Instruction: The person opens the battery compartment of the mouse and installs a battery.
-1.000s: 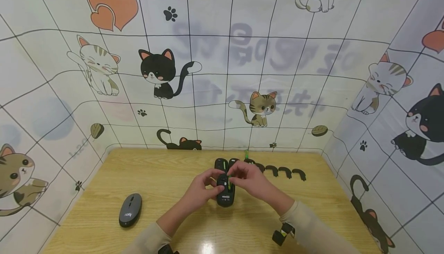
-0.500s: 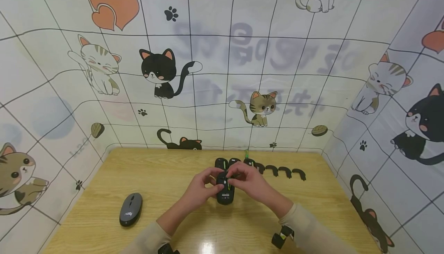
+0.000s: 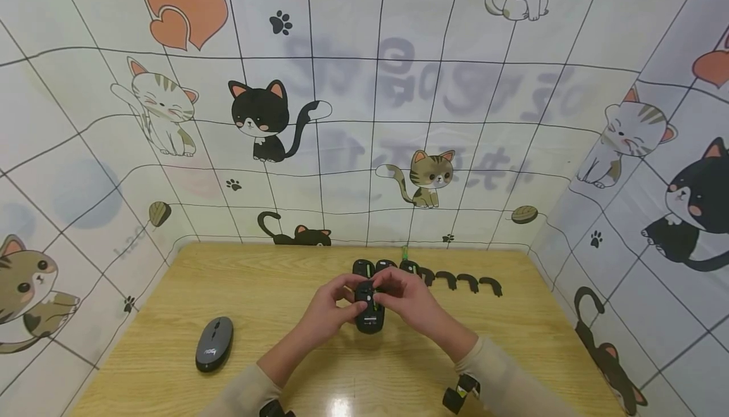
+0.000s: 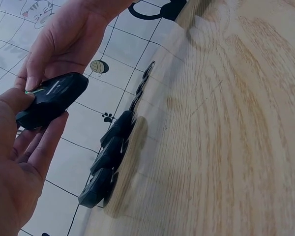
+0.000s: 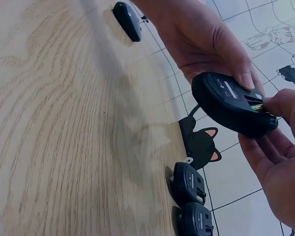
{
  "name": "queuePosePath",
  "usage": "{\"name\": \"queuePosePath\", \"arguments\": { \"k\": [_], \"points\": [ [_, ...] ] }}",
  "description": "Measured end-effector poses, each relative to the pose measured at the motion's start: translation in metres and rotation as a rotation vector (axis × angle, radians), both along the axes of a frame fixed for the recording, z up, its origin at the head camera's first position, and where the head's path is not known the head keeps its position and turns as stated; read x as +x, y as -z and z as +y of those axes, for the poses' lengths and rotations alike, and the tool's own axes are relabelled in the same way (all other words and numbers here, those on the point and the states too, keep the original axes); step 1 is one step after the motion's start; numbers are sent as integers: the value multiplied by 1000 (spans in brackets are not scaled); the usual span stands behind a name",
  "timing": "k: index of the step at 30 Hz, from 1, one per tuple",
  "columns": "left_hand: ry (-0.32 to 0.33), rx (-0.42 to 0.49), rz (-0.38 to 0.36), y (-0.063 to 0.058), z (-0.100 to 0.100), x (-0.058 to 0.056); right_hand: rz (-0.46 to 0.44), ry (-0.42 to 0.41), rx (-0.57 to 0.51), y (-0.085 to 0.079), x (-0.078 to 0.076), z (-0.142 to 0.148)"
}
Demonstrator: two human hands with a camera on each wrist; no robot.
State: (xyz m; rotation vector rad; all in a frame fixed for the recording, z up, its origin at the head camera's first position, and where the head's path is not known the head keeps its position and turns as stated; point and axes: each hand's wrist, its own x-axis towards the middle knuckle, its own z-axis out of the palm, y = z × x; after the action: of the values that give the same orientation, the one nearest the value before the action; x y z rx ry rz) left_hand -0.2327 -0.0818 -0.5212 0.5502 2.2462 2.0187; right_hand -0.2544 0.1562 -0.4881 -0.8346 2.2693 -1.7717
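Observation:
A black computer mouse (image 3: pixel 370 322) is held underside up over the middle of the table. My left hand (image 3: pixel 333 306) grips its left side, thumb on the underside and fingers around the far edge. A green battery (image 5: pixel 256 107) lies in the mouse's open compartment. My right hand (image 3: pixel 412 300) pinches at the battery's end; its thumb touches there in the right wrist view, while other fingers lie beneath the mouse. The fingers partly cover the battery in the head view.
Behind the hands, black mice (image 3: pixel 363 269) lie underside up in a row. Several curved dark covers (image 3: pixel 468 283) continue it rightward. A small green piece (image 3: pixel 405 252) stands at the back edge. At the left is a grey mouse (image 3: pixel 214 344). Printed cloth walls surround the table (image 3: pixel 285 265).
The held mouse has shifted slightly up in the head view and away from the front edge. Less of the green battery shows, and the right wrist has moved a little left.

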Motion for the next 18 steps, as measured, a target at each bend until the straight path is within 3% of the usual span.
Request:
{"name": "queuePosePath", "arguments": {
  "k": [13,18],
  "points": [
    [3,-9,-20,1,-1,0,-31,84,33,4,4,-6],
    [-5,9,-45,3,-4,-1,20,43,55,7,5,-4]
  ]
}}
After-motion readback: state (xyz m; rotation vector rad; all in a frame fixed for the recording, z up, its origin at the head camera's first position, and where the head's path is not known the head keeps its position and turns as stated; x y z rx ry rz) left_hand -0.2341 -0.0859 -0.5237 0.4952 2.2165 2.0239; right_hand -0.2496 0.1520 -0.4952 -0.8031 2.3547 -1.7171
